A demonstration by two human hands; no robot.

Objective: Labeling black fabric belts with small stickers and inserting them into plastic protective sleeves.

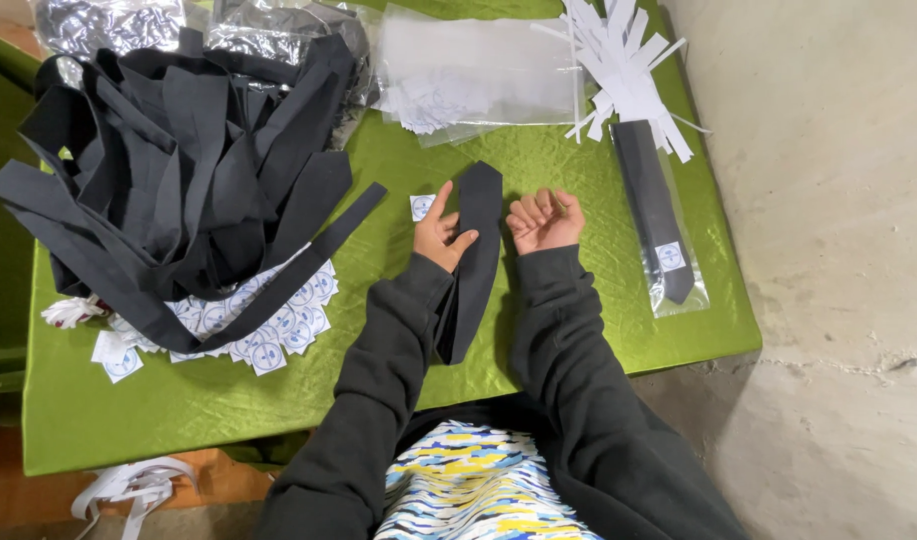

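Okay, two hands on a green table (578, 330), both in dark sleeves. Left hand (438, 232) grips one black tie (475, 262) that lies lengthwise between the forearms, pointed tip away from the person; thumb wraps over the tie's left edge, index finger points up, other fingers look to be under the fabric. Right hand (545, 218) rests just beside the tie's right edge, palm up, fingers curled in loosely, holding nothing; touching the tie or not, cannot tell. One small white round-printed sticker (421, 207) lies on the cloth just left of the left index finger.

Counts: one loose tie in hand. One bagged tie (656, 215) in a clear sleeve to the right, tip toward the person, one sticker on the sleeve near its lower end. One big heap of black ties (188, 165) at left, tangled, too many to count. One spread of white sticker sheets (263, 325) under the heap's near edge, roughly a dozen or more showing, exact number unclear. One stack of clear plastic bags (478, 70) at the far middle. One bunch of white paper strips (623, 60) at far right, above the bagged tie. More shiny plastic packs (108, 20) at far left, count unclear. White strips (133, 485) lie on the floor at lower left.
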